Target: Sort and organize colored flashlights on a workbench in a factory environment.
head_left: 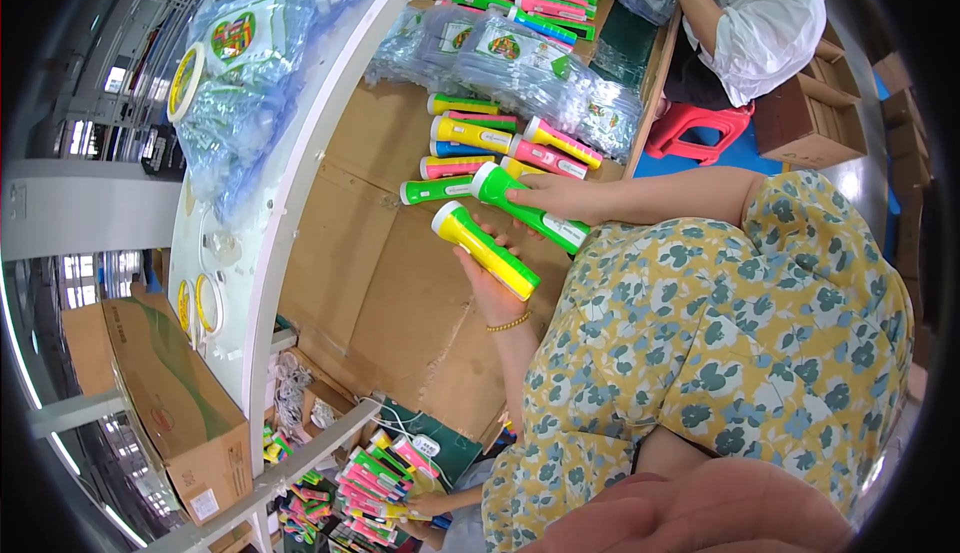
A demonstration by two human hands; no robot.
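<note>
Cardboard worktop (370, 253): yellow flashlight (485, 250) (green-tipped), green flashlight (528, 207).

Around the cardboard bench

We see bagged packets (520, 58) at twelve o'clock, loose flashlights (480, 138) just below them, a red stool (700, 128) at two o'clock, a brown carton (170, 393) at eight, and a bin of flashlights (375, 483) at six.
</note>
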